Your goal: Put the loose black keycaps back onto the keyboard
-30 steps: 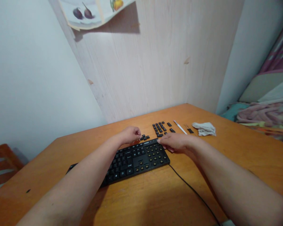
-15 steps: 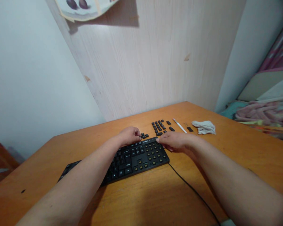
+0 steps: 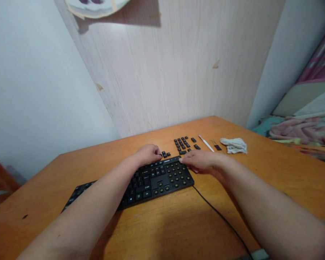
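Note:
A black keyboard (image 3: 159, 178) lies at a slant on the wooden table, its number pad and arrow keys stripped of caps so that the round switch seats show. My left hand (image 3: 149, 154) is beyond its back edge, fingertips pinched on a small black keycap that they mostly cover. Beside those fingers sits a small cluster of loose keycaps (image 3: 164, 155). My right hand (image 3: 196, 160) grips the keyboard's back right corner, thumb on top and the other fingers partly hidden. My left forearm covers part of the keyboard's middle.
Rows of removed keycaps (image 3: 182, 143) lie behind the keyboard. To their right are a white pen-like stick (image 3: 206, 143), a small black tool with wire prongs (image 3: 217, 147) and a crumpled white cloth (image 3: 235, 145). A black cable (image 3: 219, 215) runs toward the front. A wooden chair (image 3: 1, 180) stands left.
The view has tilted slightly. Both hands keep nearly the same places, the left fingers by the small keycap cluster and the right on the keyboard's corner.

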Available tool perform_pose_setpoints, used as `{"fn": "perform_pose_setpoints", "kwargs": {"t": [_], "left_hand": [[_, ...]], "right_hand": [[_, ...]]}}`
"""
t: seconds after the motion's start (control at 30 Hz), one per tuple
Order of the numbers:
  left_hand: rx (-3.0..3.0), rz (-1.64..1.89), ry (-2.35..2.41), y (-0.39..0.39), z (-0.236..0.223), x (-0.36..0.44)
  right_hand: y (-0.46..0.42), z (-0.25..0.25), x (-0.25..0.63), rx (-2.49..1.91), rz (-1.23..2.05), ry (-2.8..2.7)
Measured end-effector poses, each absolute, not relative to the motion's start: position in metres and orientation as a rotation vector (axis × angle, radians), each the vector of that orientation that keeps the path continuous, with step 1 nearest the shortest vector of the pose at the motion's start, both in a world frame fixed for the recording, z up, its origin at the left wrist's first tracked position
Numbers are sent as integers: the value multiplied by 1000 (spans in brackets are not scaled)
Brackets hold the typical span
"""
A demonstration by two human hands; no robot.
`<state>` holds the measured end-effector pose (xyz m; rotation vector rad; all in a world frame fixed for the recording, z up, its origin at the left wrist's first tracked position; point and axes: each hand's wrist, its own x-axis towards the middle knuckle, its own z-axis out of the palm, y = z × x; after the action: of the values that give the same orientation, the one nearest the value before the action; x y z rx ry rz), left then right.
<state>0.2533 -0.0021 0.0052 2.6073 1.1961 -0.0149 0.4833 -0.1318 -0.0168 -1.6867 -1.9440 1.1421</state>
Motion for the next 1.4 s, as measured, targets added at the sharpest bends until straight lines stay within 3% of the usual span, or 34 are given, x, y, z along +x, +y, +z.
{"fn": "perform_pose_setpoints", "kwargs": {"t": [0.43,0.7,0.87,1.4], "left_hand": [[2562,264,1015,-63,40,196],[2666,229,923,-109,35,182],[2695,230,931,-127,32,184],[2991,287,918,-153,26,185]], "right_hand": [[-132,-23,487,-1692,1197,-1890],[-134,-8,483,-1823,740,-2015],[-154,8,448,-1637,500,-2147],[-192,17,406,-1219,477,-2487]]}}
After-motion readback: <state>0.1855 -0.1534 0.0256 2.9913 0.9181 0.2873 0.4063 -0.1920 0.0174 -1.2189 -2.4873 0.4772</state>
